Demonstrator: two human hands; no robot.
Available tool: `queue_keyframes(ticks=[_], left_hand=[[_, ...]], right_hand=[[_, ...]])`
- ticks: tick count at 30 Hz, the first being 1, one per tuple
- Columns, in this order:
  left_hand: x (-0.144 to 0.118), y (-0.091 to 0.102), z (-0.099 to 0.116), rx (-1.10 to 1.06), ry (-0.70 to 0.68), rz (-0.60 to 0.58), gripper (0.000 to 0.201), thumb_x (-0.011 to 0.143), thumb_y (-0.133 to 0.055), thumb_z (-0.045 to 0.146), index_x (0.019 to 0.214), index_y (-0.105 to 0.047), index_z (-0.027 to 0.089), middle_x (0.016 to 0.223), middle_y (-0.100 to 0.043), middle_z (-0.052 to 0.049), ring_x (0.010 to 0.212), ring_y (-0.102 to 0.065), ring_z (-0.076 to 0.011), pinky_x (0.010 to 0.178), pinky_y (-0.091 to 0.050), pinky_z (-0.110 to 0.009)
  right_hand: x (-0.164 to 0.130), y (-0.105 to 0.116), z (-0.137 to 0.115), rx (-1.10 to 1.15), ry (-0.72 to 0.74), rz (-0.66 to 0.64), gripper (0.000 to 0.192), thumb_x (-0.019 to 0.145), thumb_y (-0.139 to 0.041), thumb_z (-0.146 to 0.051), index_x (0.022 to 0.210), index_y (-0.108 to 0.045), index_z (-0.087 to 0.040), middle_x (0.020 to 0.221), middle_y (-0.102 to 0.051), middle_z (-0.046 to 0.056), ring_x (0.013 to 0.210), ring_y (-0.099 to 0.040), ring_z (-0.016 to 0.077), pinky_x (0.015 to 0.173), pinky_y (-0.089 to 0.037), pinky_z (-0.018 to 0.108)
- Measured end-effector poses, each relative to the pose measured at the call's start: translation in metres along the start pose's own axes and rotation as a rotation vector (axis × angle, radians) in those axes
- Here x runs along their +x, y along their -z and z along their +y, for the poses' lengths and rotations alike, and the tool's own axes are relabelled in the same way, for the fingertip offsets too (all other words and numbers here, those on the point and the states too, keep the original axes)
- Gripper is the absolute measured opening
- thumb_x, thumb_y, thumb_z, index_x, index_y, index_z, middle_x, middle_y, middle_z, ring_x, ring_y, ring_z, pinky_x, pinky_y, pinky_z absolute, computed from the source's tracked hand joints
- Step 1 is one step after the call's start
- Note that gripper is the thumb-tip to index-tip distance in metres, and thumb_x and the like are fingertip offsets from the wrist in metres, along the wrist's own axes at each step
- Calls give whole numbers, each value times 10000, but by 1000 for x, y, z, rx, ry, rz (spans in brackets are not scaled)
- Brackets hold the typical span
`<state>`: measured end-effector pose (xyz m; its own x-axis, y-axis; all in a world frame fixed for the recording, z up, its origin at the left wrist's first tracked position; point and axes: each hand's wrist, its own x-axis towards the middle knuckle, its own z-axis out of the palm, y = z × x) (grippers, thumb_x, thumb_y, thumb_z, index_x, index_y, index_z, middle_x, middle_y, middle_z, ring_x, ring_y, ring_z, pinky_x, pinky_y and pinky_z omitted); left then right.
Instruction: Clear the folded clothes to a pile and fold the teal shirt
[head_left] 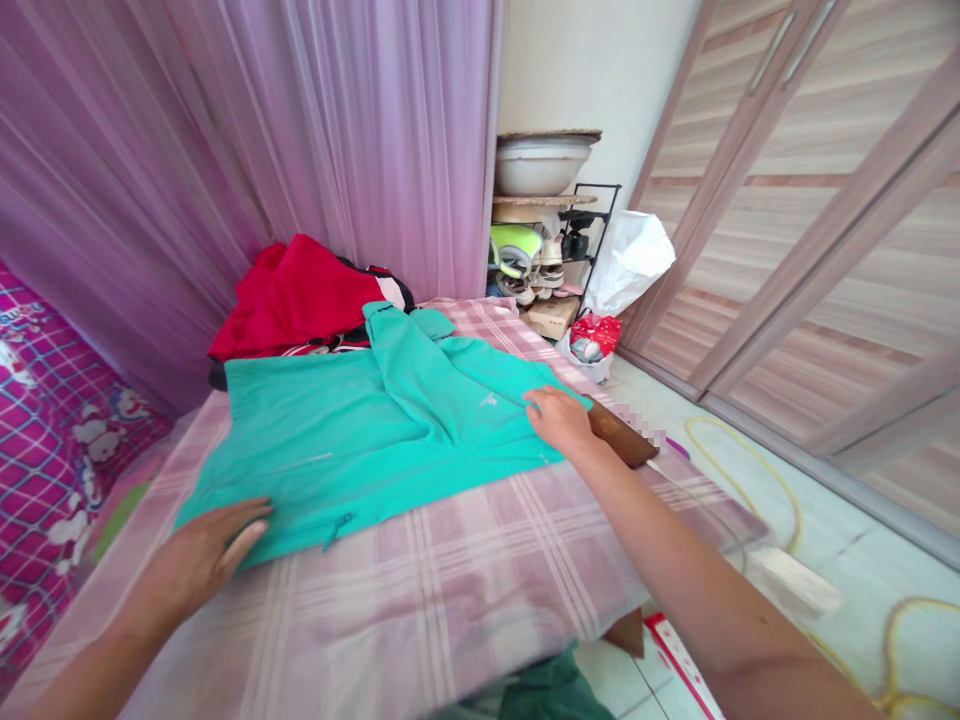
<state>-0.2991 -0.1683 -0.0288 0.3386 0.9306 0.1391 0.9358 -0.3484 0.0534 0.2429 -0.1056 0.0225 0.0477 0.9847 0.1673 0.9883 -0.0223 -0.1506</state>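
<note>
A turquoise jacket (322,420) lies spread on a pink plaid cloth (405,610), one sleeve folded over its body and its cuff pointing to the far side. A small zip shows near the close edge. My left hand (214,550) rests flat on the jacket's near left corner, fingers stretched and thumb apart. At the right end of the jacket, my right hand (559,415) has its fingers bent in a pinch on the fabric. A dark brown phone-like slab (622,435) with a pale cable lies just beyond the right wrist.
Red clothing (292,295) is heaped behind the jacket, against a purple curtain (360,150). A shoe rack (555,240) with a basin (544,165) on top stands at the back. Wooden wardrobe doors (810,230) line the right. A yellow cord (795,500) loops over the floor.
</note>
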Motion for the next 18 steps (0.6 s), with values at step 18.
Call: queue_keyframes(ticks=[18], left_hand=[[94, -51, 84, -22, 86, 89, 531, 939, -399, 560, 1375, -571, 312, 1451, -547, -44, 1354, -487, -268, 1141, -348, -519]], right_hand=[[200, -65, -128, 851, -304, -401, 230, 914, -620, -256, 1081, -657, -102, 723, -742, 73, 456, -580, 97, 401, -369, 175]])
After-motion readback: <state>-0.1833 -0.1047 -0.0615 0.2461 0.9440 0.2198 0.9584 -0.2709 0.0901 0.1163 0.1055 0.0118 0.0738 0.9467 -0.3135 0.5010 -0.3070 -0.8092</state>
